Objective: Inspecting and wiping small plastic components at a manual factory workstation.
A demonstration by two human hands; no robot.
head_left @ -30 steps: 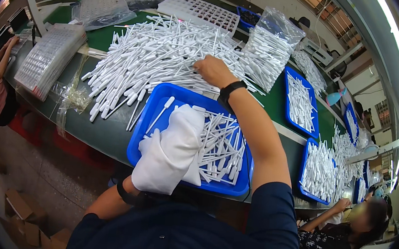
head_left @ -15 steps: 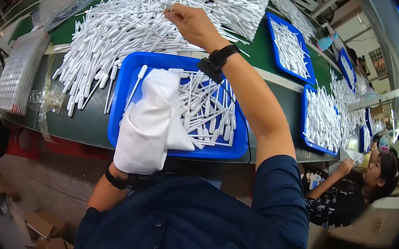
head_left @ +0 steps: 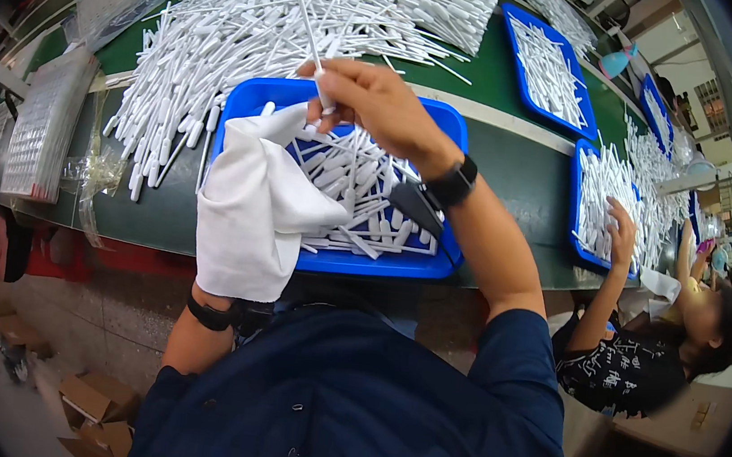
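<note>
A white cloth point(head_left: 253, 207) covers my left hand, so its fingers are hidden; only the wrist with a black band point(head_left: 210, 312) shows below. My right hand point(head_left: 375, 108) is closed on a white plastic pipette point(head_left: 321, 82), its bulb end between the fingers and its thin stem pointing up and away. The raised corner of the cloth comes close to the right fingertips; whether they touch I cannot tell. Both hands are over a blue tray point(head_left: 362, 267) with many loose pipettes point(head_left: 350, 172) lying in it.
Beyond the tray spreads a large pile of pipettes point(head_left: 224, 50), with a packed bundle of them point(head_left: 450, 8) behind. More blue trays point(head_left: 548, 118) stand to the right. Clear plastic racks point(head_left: 51, 125) are at left. A co-worker's hand point(head_left: 621, 235) is over the nearer right tray.
My right hand has drawn back from the pile to the cloth-covered left hand, and a pipette now shows in its fingers. The co-worker's hand has moved over the nearer right tray.
</note>
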